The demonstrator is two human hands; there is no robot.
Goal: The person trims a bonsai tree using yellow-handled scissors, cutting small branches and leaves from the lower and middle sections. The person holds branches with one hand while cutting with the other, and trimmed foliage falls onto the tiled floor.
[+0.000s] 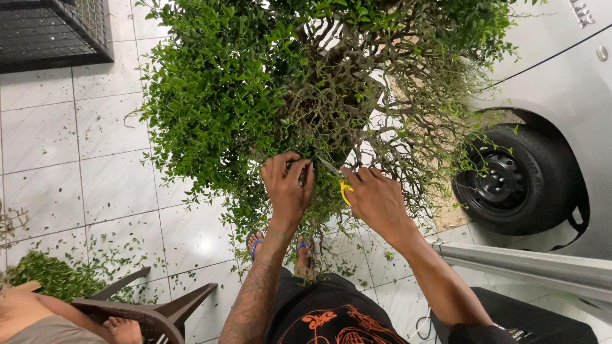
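Left hand [288, 183]: raised into lower edge of bush [268, 83], fingers curled and pinched on a thin leafy twig [299, 167] at the canopy's underside. Tattooed forearm below it, rising from bottom centre of frame.

Right hand [375, 199]: closed around yellow-handled scissors [338, 180], grip clenched, handle loops mostly hidden in the palm. Blades pointing up and left toward the pinched twig, tips just beside left-hand fingers; blades open or closed: cannot tell.

Bush: dense green foliage on left half, bare twisted branches and sparse leaves on right half. Occupies upper centre of view, directly above both hands.

Below hands: two feet in blue-strapped sandals [255, 243] on white tiled floor [95, 191]. Small cut leaves scattered over tiles; larger heap of clippings [48, 275] at lower left.

Lower left corner: brown plastic chair [150, 311], with another person's bare foot [122, 330] and leg beside it.

Right side: silver car [567, 70] with black wheel [513, 181], close to bush's bare branches. Upper left corner: dark wire cage [51, 28].
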